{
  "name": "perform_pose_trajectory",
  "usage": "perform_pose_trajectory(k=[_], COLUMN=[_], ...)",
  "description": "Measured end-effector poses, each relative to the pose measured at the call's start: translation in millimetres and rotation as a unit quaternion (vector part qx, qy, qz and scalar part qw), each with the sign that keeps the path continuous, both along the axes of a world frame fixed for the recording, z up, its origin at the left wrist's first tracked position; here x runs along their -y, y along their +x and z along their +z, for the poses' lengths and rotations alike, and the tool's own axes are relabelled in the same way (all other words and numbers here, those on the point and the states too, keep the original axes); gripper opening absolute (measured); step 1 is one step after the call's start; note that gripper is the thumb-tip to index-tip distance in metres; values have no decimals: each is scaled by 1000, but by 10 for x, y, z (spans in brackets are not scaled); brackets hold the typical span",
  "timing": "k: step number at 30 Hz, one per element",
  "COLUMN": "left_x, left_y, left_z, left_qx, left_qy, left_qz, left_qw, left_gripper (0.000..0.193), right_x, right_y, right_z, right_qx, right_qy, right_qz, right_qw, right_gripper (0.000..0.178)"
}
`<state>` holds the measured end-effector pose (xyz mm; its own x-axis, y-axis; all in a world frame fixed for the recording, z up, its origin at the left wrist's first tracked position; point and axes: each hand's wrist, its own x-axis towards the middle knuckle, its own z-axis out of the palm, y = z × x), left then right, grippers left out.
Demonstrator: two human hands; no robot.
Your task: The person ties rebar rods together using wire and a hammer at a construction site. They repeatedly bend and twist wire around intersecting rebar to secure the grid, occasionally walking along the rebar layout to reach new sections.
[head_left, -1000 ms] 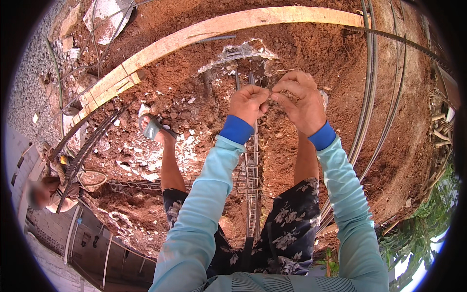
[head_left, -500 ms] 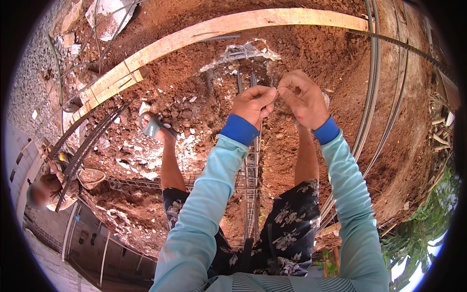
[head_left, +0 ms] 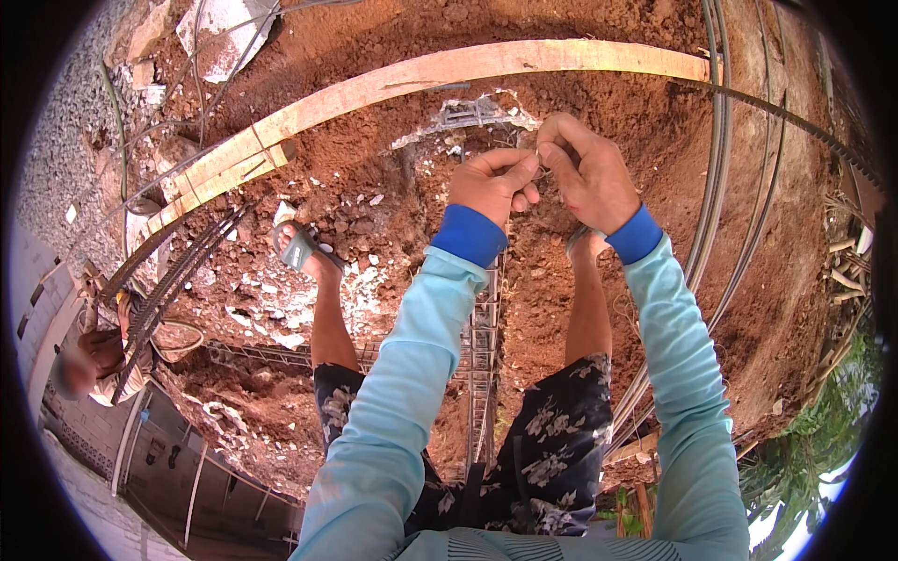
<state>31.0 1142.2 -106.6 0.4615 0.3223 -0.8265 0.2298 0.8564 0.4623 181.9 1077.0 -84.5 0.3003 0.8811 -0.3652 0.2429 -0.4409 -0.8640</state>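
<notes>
Both of my hands are raised over the trench with their fingertips close together. My left hand (head_left: 491, 185) is closed, thumb pressed against the bent index finger. Beside it my right hand (head_left: 591, 178) is closed in a pinch as well. Between the fingertips there is something very thin, perhaps a strand, too small to make out. Below the hands a long cage of steel rebar (head_left: 482, 346) runs along the trench between my legs. A broken concrete edge with metal bars (head_left: 472, 116) shows just beyond the left hand.
A wooden board (head_left: 412, 86) spans the far side. Long steel bars (head_left: 718, 178) lie to the right, and ribbed rebars (head_left: 173, 280) stick up at left. My sandalled feet (head_left: 301, 251) stand on rubble and red soil. Another person (head_left: 98, 360) is at the far left.
The whole view has shifted slightly downward. My hands stay together, still pinching; the fingertips have moved slightly, and a gap between the hands shows more.
</notes>
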Motion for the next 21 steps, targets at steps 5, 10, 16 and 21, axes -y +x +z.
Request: perform_pose_trajectory(k=[5,10,16,21], left_x=[60,129,216,290], left_y=[-33,-94,-206,-374], left_z=[-84,-164,-82,-210], left_qx=[32,28,-4,13], left_qy=[-163,-222,-176,-68], left_qz=[183,241,198,136], left_qw=[969,944,964,988], left_gripper=[29,35,32,29], right_x=[-79,13,204,283], right_y=[18,-54,-198,-224], right_z=[24,-41,-85,-77], right_qx=[62,34,22,-42], right_qy=[17,-9,-24,-50], right_qz=[15,-21,-53,-75], right_qw=[998,999,998,995], right_gripper=[5,6,8,9])
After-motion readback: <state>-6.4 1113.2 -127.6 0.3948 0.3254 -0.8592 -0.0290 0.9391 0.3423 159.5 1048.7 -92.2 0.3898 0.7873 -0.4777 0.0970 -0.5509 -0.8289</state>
